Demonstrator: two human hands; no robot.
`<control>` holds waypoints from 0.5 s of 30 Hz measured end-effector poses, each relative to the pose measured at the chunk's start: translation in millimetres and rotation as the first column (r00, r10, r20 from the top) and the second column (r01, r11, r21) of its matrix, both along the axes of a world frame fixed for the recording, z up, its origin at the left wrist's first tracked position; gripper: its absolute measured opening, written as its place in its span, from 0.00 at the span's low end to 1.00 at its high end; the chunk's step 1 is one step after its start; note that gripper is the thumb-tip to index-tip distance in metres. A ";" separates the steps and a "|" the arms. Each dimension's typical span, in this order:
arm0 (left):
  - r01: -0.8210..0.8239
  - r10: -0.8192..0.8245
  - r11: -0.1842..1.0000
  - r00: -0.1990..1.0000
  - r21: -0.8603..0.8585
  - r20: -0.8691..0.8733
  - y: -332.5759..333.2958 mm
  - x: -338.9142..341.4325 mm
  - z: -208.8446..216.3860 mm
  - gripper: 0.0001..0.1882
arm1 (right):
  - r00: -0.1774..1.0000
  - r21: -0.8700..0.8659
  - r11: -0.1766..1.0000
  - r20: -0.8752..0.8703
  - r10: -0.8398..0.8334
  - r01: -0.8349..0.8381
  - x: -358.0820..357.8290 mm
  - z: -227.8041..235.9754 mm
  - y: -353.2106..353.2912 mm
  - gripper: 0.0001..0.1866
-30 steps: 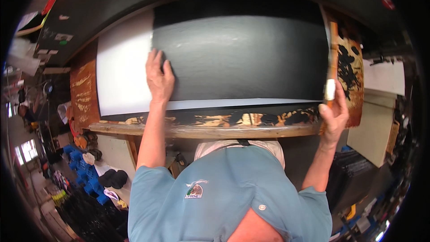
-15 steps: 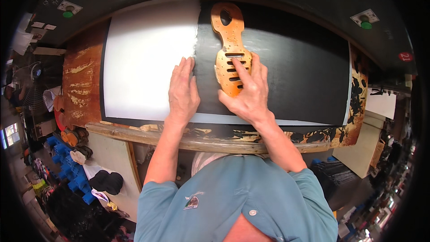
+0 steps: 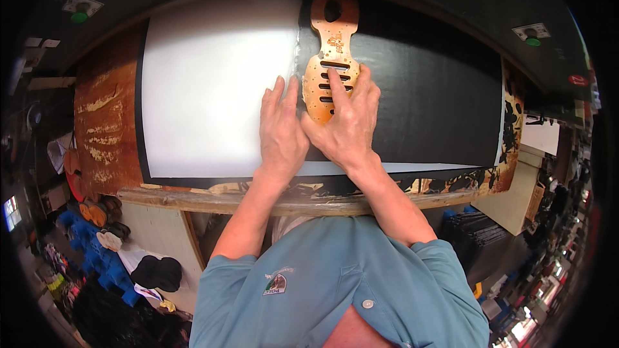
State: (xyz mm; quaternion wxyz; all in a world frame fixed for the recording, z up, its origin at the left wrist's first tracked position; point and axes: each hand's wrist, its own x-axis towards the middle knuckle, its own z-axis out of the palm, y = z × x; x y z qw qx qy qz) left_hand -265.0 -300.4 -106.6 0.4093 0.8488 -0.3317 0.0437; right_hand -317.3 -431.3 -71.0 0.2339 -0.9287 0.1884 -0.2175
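Observation:
An orange, sole-shaped cutting die (image 3: 334, 42) with several slots and a hole at its far end lies on a black sheet (image 3: 432, 103), close beside the ragged edge of a white sheet area (image 3: 213, 90). My right hand (image 3: 351, 122) grips the die's near end. Its index finger rests at a slot, the thumb is by the lower left side and the other fingers lie along the right side. My left hand (image 3: 282, 135) lies flat with fingers stretched out over the white area near that edge, touching or almost touching my right thumb.
A worn brown board (image 3: 106, 116) lies under the sheets, with a wooden rail (image 3: 187, 200) along its front. Beyond the board, a dark machine beam carries green buttons (image 3: 79, 16). Blue plastic pieces (image 3: 87, 238) and a black cloth-like item (image 3: 157, 273) sit lower left.
The die has shifted left across the black sheet, nearer to the white edge, with my right hand on it. My left hand has moved right, up to my right hand. The view has shifted slightly.

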 end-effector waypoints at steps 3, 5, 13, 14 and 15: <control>0.000 0.000 1.000 1.000 -0.007 -0.006 -2.0 1.5 4.4 0.30 | 1.000 -0.015 1.000 0.016 0.017 -0.017 -1.6 -3.4 -2.5 0.43; -0.022 0.022 0.999 1.000 -0.033 -0.009 1.0 -2.3 11.8 0.28 | 0.998 0.018 0.998 0.022 0.067 -0.067 -11.7 -4.4 -11.1 0.43; 0.192 -0.240 0.952 0.951 -0.238 -0.193 42.7 -112.4 38.3 0.02 | 0.973 0.441 0.897 0.219 -0.076 -0.029 -111.8 0.7 -93.1 0.24; 0.256 -0.300 0.927 0.945 -0.275 -0.133 38.0 -125.1 31.4 0.04 | 0.964 0.444 0.896 0.223 -0.142 0.029 -121.2 3.0 -103.1 0.19; 0.267 -0.280 0.950 0.958 -0.162 -0.062 37.3 -130.6 25.0 0.05 | 0.940 0.446 0.892 0.268 -0.209 0.071 -128.5 6.4 -115.4 0.12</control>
